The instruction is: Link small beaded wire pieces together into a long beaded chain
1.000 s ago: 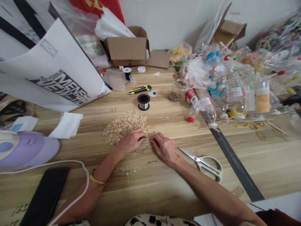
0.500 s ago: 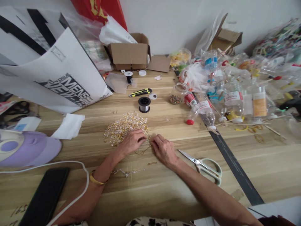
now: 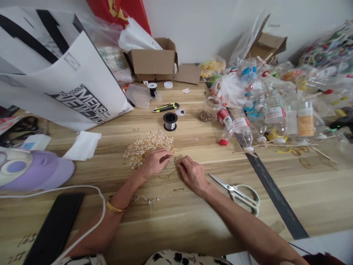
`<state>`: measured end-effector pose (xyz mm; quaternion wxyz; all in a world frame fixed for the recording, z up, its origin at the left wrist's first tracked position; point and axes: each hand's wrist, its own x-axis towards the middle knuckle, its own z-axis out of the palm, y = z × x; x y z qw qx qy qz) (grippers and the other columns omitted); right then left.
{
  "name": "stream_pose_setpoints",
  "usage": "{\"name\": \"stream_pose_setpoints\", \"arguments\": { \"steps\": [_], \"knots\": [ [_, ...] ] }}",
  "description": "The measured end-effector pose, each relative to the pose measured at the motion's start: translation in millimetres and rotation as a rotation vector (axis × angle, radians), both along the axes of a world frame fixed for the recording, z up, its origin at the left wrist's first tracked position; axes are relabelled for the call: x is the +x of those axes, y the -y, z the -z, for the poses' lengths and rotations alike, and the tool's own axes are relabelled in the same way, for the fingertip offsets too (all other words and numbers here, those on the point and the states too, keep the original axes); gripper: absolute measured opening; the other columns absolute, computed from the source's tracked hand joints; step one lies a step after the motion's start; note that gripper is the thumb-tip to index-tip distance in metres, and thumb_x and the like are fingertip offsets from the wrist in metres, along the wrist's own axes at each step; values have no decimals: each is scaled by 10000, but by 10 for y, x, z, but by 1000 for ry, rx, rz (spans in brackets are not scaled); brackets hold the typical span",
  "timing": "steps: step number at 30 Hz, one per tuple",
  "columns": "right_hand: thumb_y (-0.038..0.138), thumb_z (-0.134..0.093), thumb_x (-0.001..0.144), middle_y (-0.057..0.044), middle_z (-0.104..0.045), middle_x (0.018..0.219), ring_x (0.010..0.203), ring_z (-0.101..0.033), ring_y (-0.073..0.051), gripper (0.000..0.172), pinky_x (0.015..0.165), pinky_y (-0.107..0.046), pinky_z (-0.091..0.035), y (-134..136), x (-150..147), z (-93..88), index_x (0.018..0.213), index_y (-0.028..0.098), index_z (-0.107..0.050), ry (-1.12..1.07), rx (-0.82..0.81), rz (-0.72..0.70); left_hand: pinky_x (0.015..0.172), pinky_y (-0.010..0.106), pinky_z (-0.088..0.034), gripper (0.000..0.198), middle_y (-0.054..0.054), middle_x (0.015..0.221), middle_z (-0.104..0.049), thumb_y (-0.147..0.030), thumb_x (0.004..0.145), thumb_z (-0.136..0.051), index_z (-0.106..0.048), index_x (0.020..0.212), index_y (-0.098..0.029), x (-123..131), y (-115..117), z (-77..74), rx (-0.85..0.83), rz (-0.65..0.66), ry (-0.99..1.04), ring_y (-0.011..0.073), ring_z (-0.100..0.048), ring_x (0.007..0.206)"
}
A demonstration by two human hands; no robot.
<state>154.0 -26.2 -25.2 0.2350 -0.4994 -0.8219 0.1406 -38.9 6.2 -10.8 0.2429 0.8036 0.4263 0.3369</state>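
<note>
My left hand (image 3: 156,162) is pinched closed at the right edge of a pile of gold and clear beads (image 3: 140,145); what its fingertips hold is too small to make out. Just to its right, my right hand (image 3: 191,173) has thumb and finger pressed together on the end of a thin gold chain (image 3: 167,176), which curves on the table below the fingertips. A silver chain with small charms (image 3: 150,201) lies nearer to me, with a short gold chain piece (image 3: 178,189) to its upper right.
Scissors (image 3: 237,193) lie right of my right hand. Beyond the beads stand a wire spool (image 3: 170,122) and a yellow-black cutter (image 3: 166,107). Plastic bottles (image 3: 242,127) crowd the right; a white bag (image 3: 63,81), a lilac device (image 3: 46,169) and a phone (image 3: 55,228) are at left.
My left hand has shifted slightly left, widening the gap between its fingertips and my right hand. My right hand stays nearly in place. The view has moved slightly.
</note>
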Motion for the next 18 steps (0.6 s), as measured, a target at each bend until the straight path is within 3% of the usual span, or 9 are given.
{"name": "stream_pose_setpoints", "arguments": {
  "steps": [5,10,18],
  "knots": [
    [246,-441,954,-29,-621,841,683,-574,-133,162,573,-227,-325,-1,9,15,894,189,-580,1,3,0,799,289,-501,143,57,887,-722,-200,865,-557,-694,884,-163,-36,14,-163,-193,-36,102,165,-661,845],
    [236,-449,948,-32,-631,855,686,-580,-135,153,582,-231,-330,-2,17,28,896,186,-583,-22,-4,-6,815,307,-503,194,66,918,-721,-251,884,-531,-691,922,-149,-89,14,-281,-363,27,221,173,-661,882],
    [232,-416,959,-37,-618,843,690,-570,-139,180,585,-230,-335,2,17,15,898,181,-578,-36,-21,-8,867,326,-480,221,64,976,-726,-265,893,-521,-706,952,-161,-145,-9,-308,-370,51,166,184,-652,941]
  ]
}}
